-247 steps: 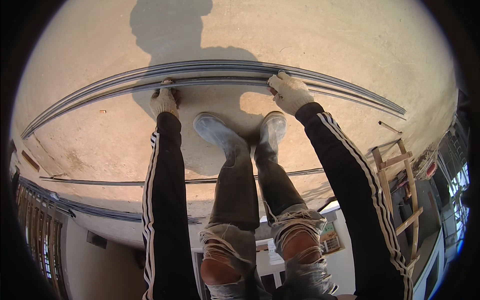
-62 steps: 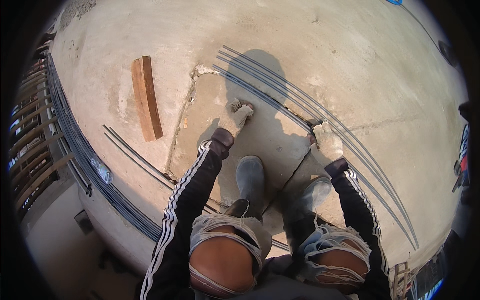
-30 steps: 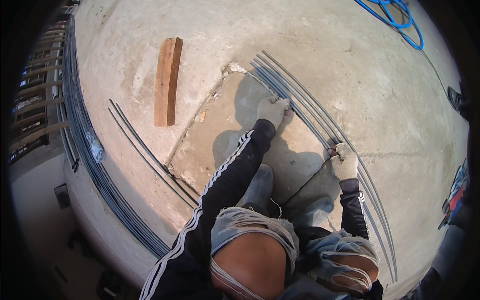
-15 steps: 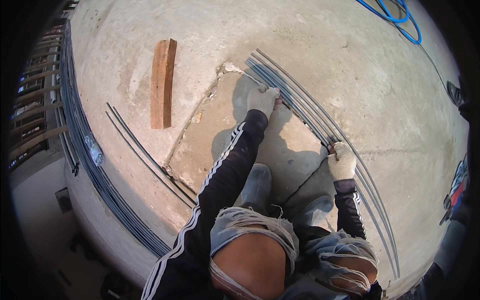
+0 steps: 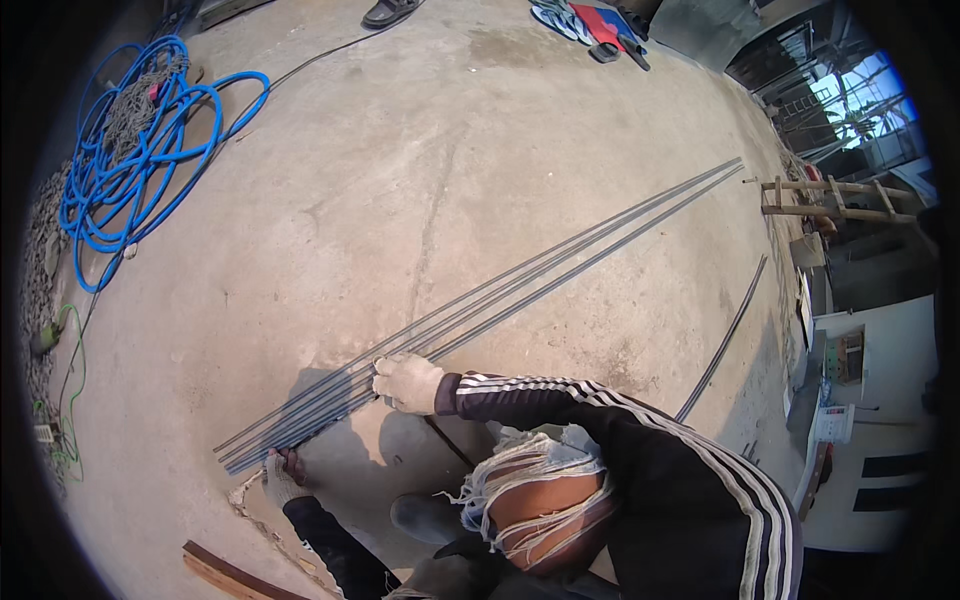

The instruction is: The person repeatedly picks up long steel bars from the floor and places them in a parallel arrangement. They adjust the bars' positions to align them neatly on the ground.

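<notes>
A bundle of thin grey steel rods [image 5: 290,428] lies slantwise across the concrete floor. Its near end is at the lower left, and it runs toward the upper right, where the rods spread slightly. My left hand [image 5: 283,476], in a pale knit glove with bare fingertips, is closed at the rods' near edge close to that end. Farther along, my gloved right hand [image 5: 408,382] reaches over the bundle with its fingers curled round rods; its fingertips are partly hidden. Beneath my hands is a cracked concrete slab [image 5: 350,465].
A reddish wooden block [image 5: 235,574] lies at the lower left. Blue hose [image 5: 205,150] is coiled at the upper left. A few more rods [image 5: 722,345] rest to the right. Sandals [image 5: 562,22] sit at the far edge, and a wooden ladder [image 5: 835,197] stands at the right.
The view has swung right, so the hose now shows at left and the ladder at right. Both hands stay at the rods; any shift along them is hard to judge.
</notes>
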The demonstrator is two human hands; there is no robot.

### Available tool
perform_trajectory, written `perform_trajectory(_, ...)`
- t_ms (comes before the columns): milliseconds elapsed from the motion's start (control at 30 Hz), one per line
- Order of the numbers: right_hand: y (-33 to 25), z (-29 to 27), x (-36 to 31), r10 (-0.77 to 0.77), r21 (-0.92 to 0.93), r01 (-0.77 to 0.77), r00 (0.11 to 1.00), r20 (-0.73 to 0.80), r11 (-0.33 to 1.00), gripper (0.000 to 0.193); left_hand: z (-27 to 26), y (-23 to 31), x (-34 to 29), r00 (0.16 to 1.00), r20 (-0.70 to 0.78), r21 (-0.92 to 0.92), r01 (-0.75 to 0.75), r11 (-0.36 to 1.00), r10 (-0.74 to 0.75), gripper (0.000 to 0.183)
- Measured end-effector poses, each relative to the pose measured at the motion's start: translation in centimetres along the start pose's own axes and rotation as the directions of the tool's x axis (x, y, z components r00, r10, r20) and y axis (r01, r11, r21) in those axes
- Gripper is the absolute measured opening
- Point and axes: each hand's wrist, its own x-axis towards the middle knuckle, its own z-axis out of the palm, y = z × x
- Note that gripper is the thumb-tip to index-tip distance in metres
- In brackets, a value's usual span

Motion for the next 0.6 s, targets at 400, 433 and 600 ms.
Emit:
perform_trajectory(400,3.2,-2.3,-4.6,0.499,0.397,-0.348,0.774,-0.389,0.849,0.024,-5.1,-0.7,7.4,0.985,0.143,0.203,0.066,0.977,-0.096,0.048)
perform_trajectory(433,4.6,-2.8,-5.4,0.641,0.459,-0.458,0.634,-0.431,0.761,0.025,-5.3,-0.8,7.8,0.986,0.144,0.180,0.055,0.982,-0.082,0.047)
perform_trajectory(600,13.7,-4.4,-11.2,0.865,0.830,-0.522,-0.305,-0.398,0.198,0.034,-5.5,-0.3,10.4,0.984,0.159,0.174,0.049,0.984,-0.077,0.049)
